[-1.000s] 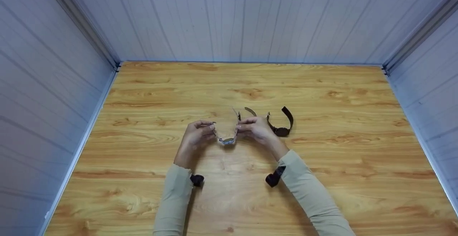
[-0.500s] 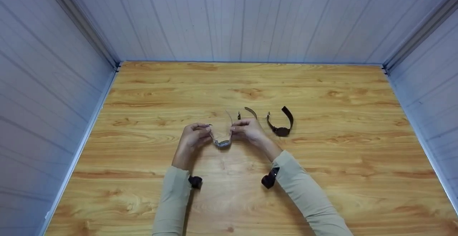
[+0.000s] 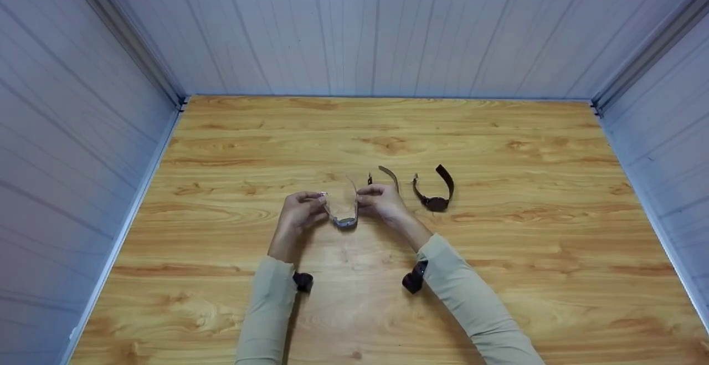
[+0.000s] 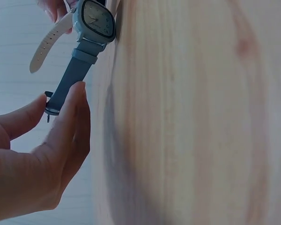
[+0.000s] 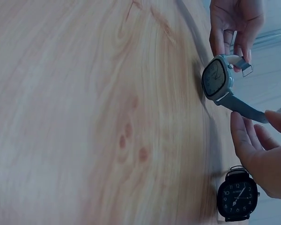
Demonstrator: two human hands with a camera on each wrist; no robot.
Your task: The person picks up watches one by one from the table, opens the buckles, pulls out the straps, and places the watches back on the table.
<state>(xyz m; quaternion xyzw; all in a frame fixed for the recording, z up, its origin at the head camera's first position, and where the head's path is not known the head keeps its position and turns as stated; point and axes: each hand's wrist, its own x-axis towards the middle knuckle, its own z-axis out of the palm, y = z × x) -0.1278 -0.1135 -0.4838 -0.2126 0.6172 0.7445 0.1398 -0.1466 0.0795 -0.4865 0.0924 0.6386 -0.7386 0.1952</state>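
Observation:
A wristwatch (image 3: 347,222) with a squarish case and a greyish strap stands between both hands, its strap ends bent up away from the person. My left hand (image 3: 300,212) pinches the buckle end of the strap between thumb and fingers; the buckle (image 4: 51,110) shows in the left wrist view. My right hand (image 3: 385,204) pinches the other strap half, whose holed tip (image 4: 43,49) sticks out past the fingers. The watch's dial (image 5: 214,78) faces the person. Whether the case touches the table, I cannot tell.
To the right lies a dark wristwatch (image 3: 437,204) with its strap curled up. Another watch strap (image 3: 389,174) shows behind the right hand, the rest of it hidden. In the right wrist view, a black watch (image 5: 237,197) sits beside that hand. White panels (image 3: 354,32) enclose the wooden table (image 3: 543,276).
Both hands and the held watch have shifted a little left and slightly closer to the person. More of the strap behind the right hand now shows. The dark watch at right has stayed put.

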